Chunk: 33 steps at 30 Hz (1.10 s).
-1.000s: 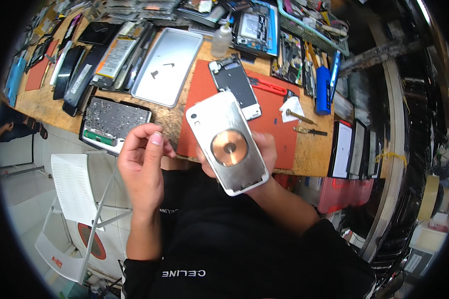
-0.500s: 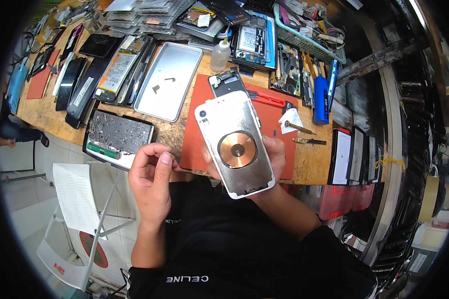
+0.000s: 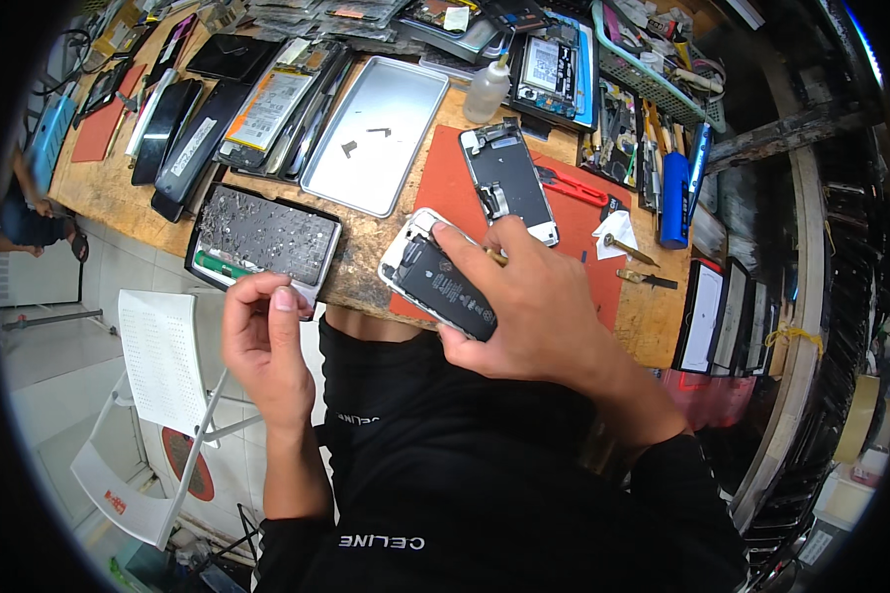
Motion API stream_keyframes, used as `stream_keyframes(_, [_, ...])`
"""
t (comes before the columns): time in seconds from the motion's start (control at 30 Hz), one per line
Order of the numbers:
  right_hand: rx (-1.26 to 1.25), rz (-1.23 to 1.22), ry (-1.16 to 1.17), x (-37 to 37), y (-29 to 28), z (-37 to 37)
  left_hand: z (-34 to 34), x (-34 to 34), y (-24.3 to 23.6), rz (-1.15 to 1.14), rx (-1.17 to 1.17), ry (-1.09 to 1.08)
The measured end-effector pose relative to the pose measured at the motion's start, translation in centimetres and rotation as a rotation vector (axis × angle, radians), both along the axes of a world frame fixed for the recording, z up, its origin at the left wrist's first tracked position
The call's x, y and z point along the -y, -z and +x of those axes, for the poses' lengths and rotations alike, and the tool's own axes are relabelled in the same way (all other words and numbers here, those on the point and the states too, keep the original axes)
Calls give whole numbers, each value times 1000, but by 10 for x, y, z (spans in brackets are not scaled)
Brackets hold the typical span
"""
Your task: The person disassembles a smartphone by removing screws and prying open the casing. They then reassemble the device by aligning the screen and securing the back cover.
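Phone housing [image 3: 398,255], gripped by right hand [image 3: 544,306], has been flipped, so battery [image 3: 450,292] is now exposed; left hand [image 3: 272,351] is curled, whether anything's pinched can't be told.

Between the black parts tray [image 3: 311,229] and the opened phone [image 3: 440,282], a strip of bare table [image 3: 361,262] leaves a way through, narrowing upward between the silver tray [image 3: 374,148] and the red mat [image 3: 603,292]. Beyond the right hand [image 3: 534,301], the phone screen assembly [image 3: 512,173] blocks the mat, with the red-handled cutter [image 3: 576,188] just beside it. Farther right, the brass-coloured tool [image 3: 633,252] and blue cylinder [image 3: 674,198] obstruct sideways passage.
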State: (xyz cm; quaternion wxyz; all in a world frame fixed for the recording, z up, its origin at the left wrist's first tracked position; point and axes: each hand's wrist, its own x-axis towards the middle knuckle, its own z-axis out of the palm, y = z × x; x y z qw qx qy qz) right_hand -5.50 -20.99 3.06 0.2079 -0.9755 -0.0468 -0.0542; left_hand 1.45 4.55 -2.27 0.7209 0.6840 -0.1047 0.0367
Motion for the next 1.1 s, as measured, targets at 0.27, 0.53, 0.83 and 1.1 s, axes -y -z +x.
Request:
stream_keyframes(0.27, [16,-6,-109,-4,16,13,2,-24,12,144,73,-173])
stream_keyframes(0.53, [105,122,22,20,7,-7,13,-70,47,5,-195,-427])
stream_keyframes(0.83, [258,317,582,82,18,-39,6,-54,56,-219,-406,-220])
stream_keyframes(1.1, [332,148,507,68,62,-66,0,-75,32,-176,-416,-274])
